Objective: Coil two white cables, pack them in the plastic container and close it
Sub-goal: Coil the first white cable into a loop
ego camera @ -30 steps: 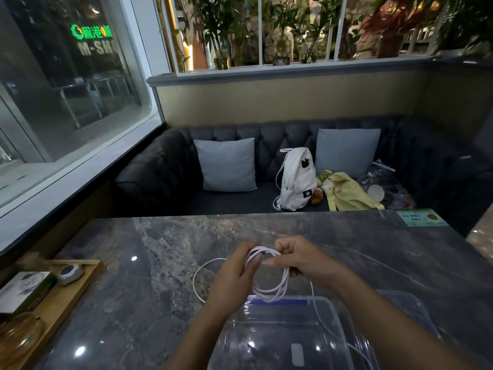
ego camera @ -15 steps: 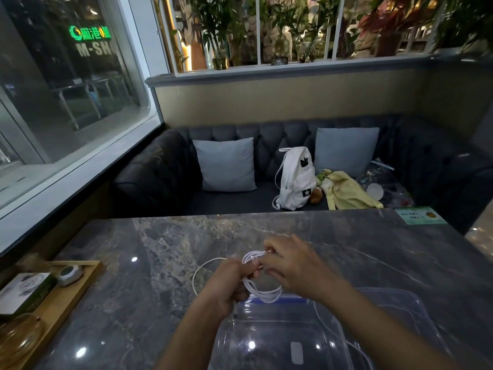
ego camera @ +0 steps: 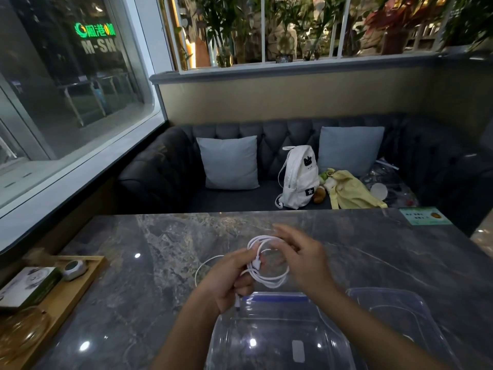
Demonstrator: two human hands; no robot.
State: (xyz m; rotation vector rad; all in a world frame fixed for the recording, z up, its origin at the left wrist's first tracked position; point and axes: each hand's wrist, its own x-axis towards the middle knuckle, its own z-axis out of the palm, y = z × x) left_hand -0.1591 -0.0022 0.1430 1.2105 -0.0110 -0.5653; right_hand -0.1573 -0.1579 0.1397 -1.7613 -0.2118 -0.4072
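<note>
My left hand grips a coiled white cable above the dark marble table, with a plug end showing by the fingers. My right hand is beside the coil with its fingers spread and blurred; a loop seems to pass around them. A loose white cable loop trails on the table to the left of my left hand. The clear plastic container with a blue strip on its far rim stands just below my hands. Its clear lid lies to the right.
A wooden tray with a box, a small round device and a glass item sits at the table's left edge. A green card lies at the far right corner. Behind the table a dark sofa holds cushions, a white backpack and a yellow bag.
My right hand has let go of the coil's top and opened, fingers spreading to the right of it. My left hand keeps hold of the coil, which has shifted slightly.
</note>
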